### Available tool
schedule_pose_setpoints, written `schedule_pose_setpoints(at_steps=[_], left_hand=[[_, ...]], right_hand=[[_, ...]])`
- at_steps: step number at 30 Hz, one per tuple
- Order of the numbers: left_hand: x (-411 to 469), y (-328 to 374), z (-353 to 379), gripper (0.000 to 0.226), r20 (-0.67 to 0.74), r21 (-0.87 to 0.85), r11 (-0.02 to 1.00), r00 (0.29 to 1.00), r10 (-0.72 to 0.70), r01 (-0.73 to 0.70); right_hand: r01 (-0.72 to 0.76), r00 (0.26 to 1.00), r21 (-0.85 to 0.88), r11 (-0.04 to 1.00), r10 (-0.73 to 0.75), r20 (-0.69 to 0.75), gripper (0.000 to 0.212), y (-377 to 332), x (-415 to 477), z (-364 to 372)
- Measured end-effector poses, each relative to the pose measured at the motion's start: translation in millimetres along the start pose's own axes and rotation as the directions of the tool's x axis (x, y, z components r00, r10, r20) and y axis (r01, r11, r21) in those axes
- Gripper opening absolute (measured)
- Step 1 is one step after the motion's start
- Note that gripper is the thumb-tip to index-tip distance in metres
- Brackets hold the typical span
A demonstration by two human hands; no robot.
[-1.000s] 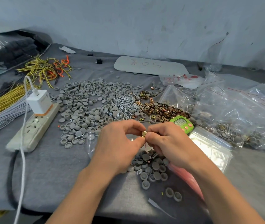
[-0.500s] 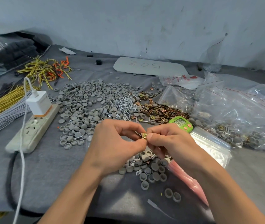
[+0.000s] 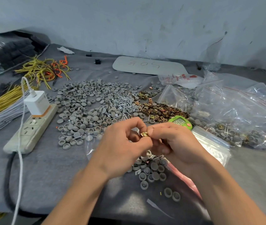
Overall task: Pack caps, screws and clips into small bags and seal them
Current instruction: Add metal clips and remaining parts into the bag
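- A brass clip [image 3: 144, 134], mostly covered by fingertips [image 3: 151, 132] (its long axis cannot be made out), sits pinched between both hands.
- Left hand [image 3: 122, 148] and right hand [image 3: 177, 146] each grip it, above a small pile of grey caps [image 3: 151, 172] on the grey cloth [image 3: 47, 168].

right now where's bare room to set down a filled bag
Free: grey felt cloth between the white power strip and the left hand, and near right past the flat clear bags. Crowded: grey round caps, silver screws, brass clips, heaped clear bags across the middle and right.
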State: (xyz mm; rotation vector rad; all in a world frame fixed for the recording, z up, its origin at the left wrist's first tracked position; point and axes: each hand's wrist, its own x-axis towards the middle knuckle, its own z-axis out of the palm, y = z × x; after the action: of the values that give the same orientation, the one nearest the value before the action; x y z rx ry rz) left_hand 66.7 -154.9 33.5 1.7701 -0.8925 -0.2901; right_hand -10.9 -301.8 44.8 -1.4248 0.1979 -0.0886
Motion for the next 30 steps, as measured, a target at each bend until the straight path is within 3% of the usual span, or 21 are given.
schedule_pose_setpoints(at_steps=[5, 11, 14, 17, 21, 23, 27, 30], left_hand=[[3, -2, 1, 0.019, -0.056, 0.025, 0.997, 0.996, 0.075, -0.073], [9, -7, -1, 0.023, -0.116, -0.099, 0.993, 0.992, 0.051, -0.063], [11, -6, -2, 0.016, -0.067, -0.176, 0.983, 0.997, 0.047, -0.059], [11, -8, -3, 0.018, -0.023, -0.187, 0.982, 0.999, 0.036, -0.039], [10, -13, -6, 0.011, -0.036, -0.093, 0.995, 0.999, 0.017, -0.021], [9, -13, -8, 0.008, -0.049, -0.085, 0.996, 0.999, 0.017, -0.021], [5, -14, -11, 0.009, -0.06, 0.106, 0.99, 0.993, 0.101, -0.094], [4, -14, -11, 0.013, -0.067, 0.217, 0.971, 0.991, 0.116, -0.099]], right_hand=[[-0.073, 0.997, 0.153, 0.985, 0.073, 0.006, 0.033, 4, 1, 7], [-0.131, 0.99, 0.407, 0.904, 0.101, 0.095, 0.026, 10, 3, 24], [-0.129, 0.99, 0.452, 0.883, 0.092, 0.103, 0.026, 11, 5, 23], [-0.11, 0.994, 0.357, 0.928, 0.11, 0.021, 0.027, 12, 8, 19], [-0.094, 0.986, 0.05, 0.994, 0.1, -0.132, 0.014, 12, 10, 16], [-0.068, 0.989, -0.047, 0.997, 0.061, -0.137, 0.013, 13, 9, 15], [-0.005, 0.996, -0.021, 1.0, 0.003, -0.091, 0.024, 16, 7, 14], [0.062, 0.989, -0.171, 0.983, -0.084, -0.123, 0.026, 20, 8, 10]])
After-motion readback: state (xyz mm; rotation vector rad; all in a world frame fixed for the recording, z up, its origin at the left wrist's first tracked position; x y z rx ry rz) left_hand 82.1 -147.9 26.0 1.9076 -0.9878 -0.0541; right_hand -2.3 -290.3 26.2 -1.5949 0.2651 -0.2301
